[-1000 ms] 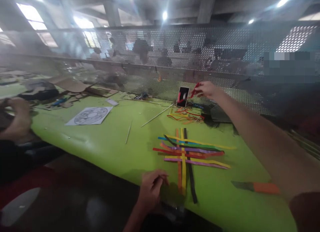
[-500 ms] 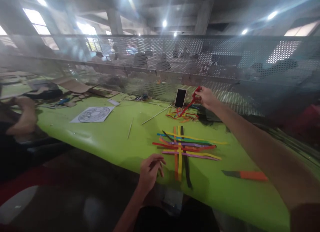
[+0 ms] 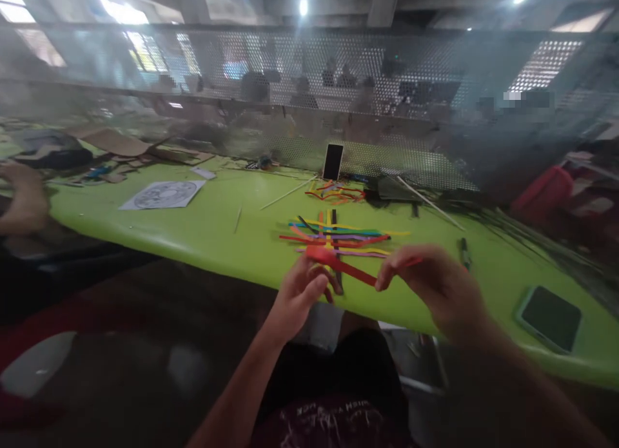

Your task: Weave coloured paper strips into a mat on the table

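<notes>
A red strip (image 3: 358, 273) is stretched between my two hands above the near edge of the table. My right hand (image 3: 438, 287) pinches one end between thumb and fingers. The other end bends over the fingers of my left hand (image 3: 305, 292), which is curled around it. Just beyond my hands lies a crisscross of coloured strips (image 3: 355, 229), with red, yellow, purple, green and black ones crossing a few upright ones. My left hand hides part of its lower end. Farther back is a loose tangle of more coloured strips (image 3: 333, 192).
A phone (image 3: 333, 162) stands behind the tangle, and another phone (image 3: 551, 318) lies at the right. A printed sheet (image 3: 164, 194), thin sticks (image 3: 289, 192) and a marker (image 3: 465, 253) rest on the green table. A perforated screen (image 3: 309, 80) runs behind. Another person's arm (image 3: 24, 200) is at left.
My right hand has come back from the tangle toward me, bringing the red strip. My left hand has risen and now holds it too. The view has tilted down and turned right.
</notes>
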Demonstrator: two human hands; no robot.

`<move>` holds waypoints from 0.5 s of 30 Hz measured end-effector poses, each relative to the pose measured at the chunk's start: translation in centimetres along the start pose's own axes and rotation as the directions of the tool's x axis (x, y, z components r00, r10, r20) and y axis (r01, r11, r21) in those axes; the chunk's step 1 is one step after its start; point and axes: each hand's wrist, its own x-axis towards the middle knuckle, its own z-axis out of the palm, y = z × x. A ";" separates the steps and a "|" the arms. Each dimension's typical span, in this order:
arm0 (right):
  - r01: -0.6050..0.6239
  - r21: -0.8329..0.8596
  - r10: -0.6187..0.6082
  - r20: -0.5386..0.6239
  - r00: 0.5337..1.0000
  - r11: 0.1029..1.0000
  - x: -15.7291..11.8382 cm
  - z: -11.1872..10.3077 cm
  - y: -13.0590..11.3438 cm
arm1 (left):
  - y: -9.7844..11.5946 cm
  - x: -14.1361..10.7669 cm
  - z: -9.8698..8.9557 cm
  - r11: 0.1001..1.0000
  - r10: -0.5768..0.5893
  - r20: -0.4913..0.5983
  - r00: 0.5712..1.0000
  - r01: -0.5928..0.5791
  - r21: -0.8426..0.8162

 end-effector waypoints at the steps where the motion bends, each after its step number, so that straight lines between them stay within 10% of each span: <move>1: -0.004 -0.031 0.003 -0.026 1.000 1.000 -1.7 0.3 0.1 | -0.3 -0.8 0.5 0.999 -0.016 0.042 0.999 0.018 -0.034; 9: -0.118 0.032 0.120 -0.098 0.988 0.993 -11.4 1.8 1.1 | -3.2 -4.0 1.9 0.986 -0.162 -0.144 0.976 0.164 0.003; 15: -0.179 0.169 0.206 -0.156 0.966 0.969 -15.0 2.0 3.3 | -3.9 -4.7 0.8 0.852 -0.203 -0.004 0.979 0.179 0.492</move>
